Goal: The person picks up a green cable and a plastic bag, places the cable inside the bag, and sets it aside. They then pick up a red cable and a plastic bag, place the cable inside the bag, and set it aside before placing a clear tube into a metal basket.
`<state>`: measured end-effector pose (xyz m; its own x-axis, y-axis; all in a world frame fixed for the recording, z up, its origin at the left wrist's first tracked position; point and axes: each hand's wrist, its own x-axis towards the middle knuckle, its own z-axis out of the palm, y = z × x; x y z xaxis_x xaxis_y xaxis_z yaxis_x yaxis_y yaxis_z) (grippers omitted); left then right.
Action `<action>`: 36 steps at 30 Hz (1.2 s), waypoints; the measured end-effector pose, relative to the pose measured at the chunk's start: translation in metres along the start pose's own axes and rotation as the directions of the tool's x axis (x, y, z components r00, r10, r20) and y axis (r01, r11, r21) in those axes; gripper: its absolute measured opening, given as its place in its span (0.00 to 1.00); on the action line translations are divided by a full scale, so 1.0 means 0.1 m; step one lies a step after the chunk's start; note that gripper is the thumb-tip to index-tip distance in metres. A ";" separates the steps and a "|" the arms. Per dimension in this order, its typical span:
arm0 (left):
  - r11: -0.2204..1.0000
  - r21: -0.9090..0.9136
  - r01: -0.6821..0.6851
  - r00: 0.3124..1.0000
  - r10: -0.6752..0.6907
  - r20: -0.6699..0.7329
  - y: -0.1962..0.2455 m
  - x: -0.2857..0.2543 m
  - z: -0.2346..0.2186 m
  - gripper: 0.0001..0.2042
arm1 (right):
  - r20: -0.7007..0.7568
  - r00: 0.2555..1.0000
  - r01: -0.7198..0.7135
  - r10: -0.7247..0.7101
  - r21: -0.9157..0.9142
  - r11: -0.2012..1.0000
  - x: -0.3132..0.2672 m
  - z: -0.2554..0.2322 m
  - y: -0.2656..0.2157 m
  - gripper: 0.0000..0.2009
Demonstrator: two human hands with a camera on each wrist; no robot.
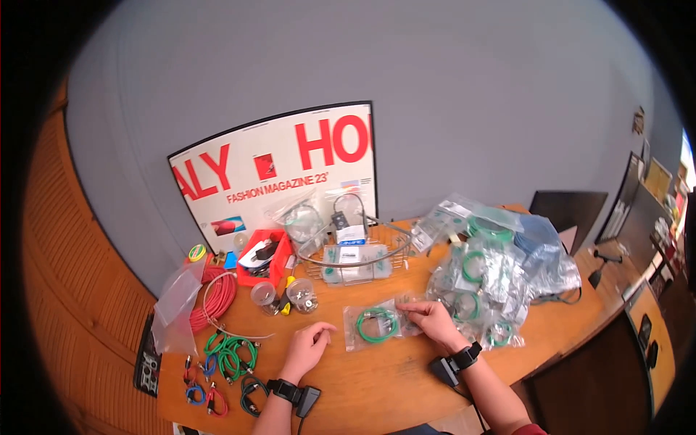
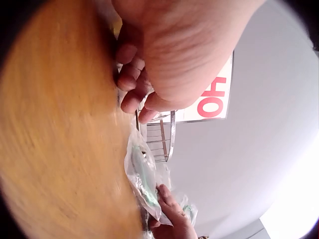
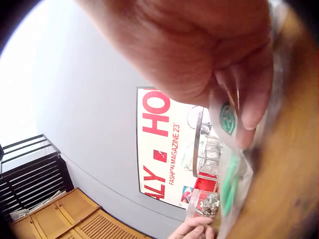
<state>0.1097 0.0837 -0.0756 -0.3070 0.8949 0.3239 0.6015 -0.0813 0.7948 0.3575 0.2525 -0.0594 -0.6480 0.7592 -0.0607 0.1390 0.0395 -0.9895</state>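
Note:
In the head view a clear plastic bag (image 1: 353, 339) lies over the middle of the table, with a coiled green cable (image 1: 378, 339) inside. My right hand (image 1: 429, 321) pinches the bag's right end between thumb and fingers; the right wrist view shows the bag's film (image 3: 219, 110), printed with a green mark, in that grip. To the left of the bag, my left hand (image 1: 306, 351) hovers apart from it, holding nothing, its fingers loosely bent. Seen from the left wrist, those fingers (image 2: 130, 102) hang close over the wood.
Many bagged green cables (image 1: 478, 290) pile up at the right. Loose green cables (image 1: 233, 355) and a red cable coil (image 1: 215, 299) lie left. Behind stand a wire basket (image 1: 395, 270), a red bin (image 1: 270, 279) and a clear jar of metal connectors (image 1: 302, 296).

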 end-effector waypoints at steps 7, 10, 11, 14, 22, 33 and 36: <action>0.989 -0.043 0.140 0.990 -0.139 0.022 0.04 -0.01 -0.02 0.07 | -0.165 0.944 0.275 -0.286 -0.090 0.957 -0.39 -0.26 -0.32 0.15; 0.988 -0.044 0.147 0.989 -0.146 0.006 0.07 -0.02 -0.03 0.07 | -0.213 0.930 0.278 -0.301 -0.131 0.952 -0.46 -0.48 -0.60 0.15; 0.988 -0.042 0.151 0.988 -0.152 -0.003 0.09 -0.02 -0.04 0.07 | -0.217 0.928 0.279 -0.302 -0.130 0.951 -0.44 -0.61 -0.64 0.15; 0.988 -0.030 0.154 0.988 -0.154 -0.005 0.05 -0.01 -0.03 0.07 | -0.302 0.876 0.281 -0.375 -0.311 0.908 -0.40 -0.96 -0.77 0.14; 0.993 0.036 0.109 0.994 -0.108 -0.021 0.01 -0.01 -0.03 0.08 | -0.246 0.701 0.153 -0.670 -0.865 0.477 -0.66 -0.96 -0.91 0.15; 0.989 -0.012 0.148 0.988 -0.148 -0.038 -0.01 -0.01 -0.05 0.08 | -0.208 0.692 0.574 -0.691 -0.423 0.701 -0.54 -0.51 -1.52 0.12; 0.992 0.006 0.124 0.990 -0.124 -0.069 -0.08 -0.01 -0.04 0.08 | -0.215 0.597 0.646 -0.773 -0.443 0.622 -0.41 -0.39 -1.69 0.11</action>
<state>0.1023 0.0812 -0.0798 -0.4293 0.8656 0.2579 0.5633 0.0334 0.8255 0.3901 0.2397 0.1157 -0.3330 0.5624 0.7569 -0.0005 0.8026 -0.5965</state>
